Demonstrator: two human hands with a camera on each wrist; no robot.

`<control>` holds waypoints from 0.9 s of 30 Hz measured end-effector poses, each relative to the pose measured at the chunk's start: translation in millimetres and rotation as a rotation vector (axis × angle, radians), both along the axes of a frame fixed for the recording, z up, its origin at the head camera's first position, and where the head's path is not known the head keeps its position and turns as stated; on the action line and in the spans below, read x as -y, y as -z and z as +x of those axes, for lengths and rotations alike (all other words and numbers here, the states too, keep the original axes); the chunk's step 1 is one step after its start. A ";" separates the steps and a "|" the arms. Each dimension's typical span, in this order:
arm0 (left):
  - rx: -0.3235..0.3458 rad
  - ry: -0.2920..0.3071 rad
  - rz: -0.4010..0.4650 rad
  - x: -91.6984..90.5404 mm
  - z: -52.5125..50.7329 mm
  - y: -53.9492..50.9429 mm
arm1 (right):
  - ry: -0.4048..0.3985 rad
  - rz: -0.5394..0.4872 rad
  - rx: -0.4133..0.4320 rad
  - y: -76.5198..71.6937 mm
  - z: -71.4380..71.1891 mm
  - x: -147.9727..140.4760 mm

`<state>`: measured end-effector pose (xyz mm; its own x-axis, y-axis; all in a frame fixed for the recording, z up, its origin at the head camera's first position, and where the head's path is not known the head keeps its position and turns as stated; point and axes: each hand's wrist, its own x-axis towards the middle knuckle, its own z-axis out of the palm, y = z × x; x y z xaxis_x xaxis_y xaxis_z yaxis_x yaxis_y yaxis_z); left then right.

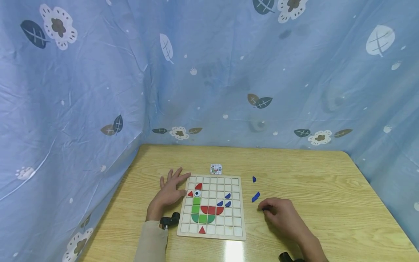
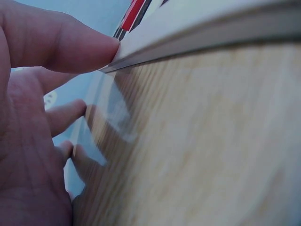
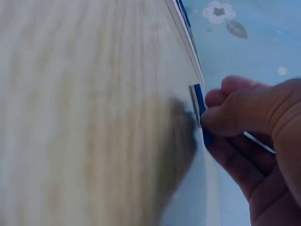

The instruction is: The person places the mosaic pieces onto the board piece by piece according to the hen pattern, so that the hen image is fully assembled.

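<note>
A square wooden grid board lies on the table with red, green and blue flat pieces in a bird-like pattern. My left hand is spread at its left side, index finger by the top corner. In the left wrist view the thumb touches the board's edge. Right of the board, my right hand pinches a small dark blue piece, mostly hidden by the fingers. A blue piece with a pale side shows at the thumb tip in the right wrist view.
Loose blue pieces lie between the board and my right hand, with a single blue half-round piece farther back. A small printed pattern card lies behind the board. A blue patterned curtain hangs around the wooden table.
</note>
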<state>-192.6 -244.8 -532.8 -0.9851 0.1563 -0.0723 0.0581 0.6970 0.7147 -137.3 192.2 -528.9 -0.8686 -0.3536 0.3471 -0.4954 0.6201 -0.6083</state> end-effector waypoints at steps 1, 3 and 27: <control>0.001 -0.001 -0.002 0.0 0.2 0.1 | -0.012 -0.001 -0.012 -0.8 -0.5 1.8; 0.001 -0.003 -0.001 0.2 0.2 0.7 | -0.038 -0.005 -0.043 -2.6 -2.0 6.3; -0.006 0.006 0.011 0.5 -0.1 1.2 | -0.444 0.009 -0.026 -4.8 -20.2 82.1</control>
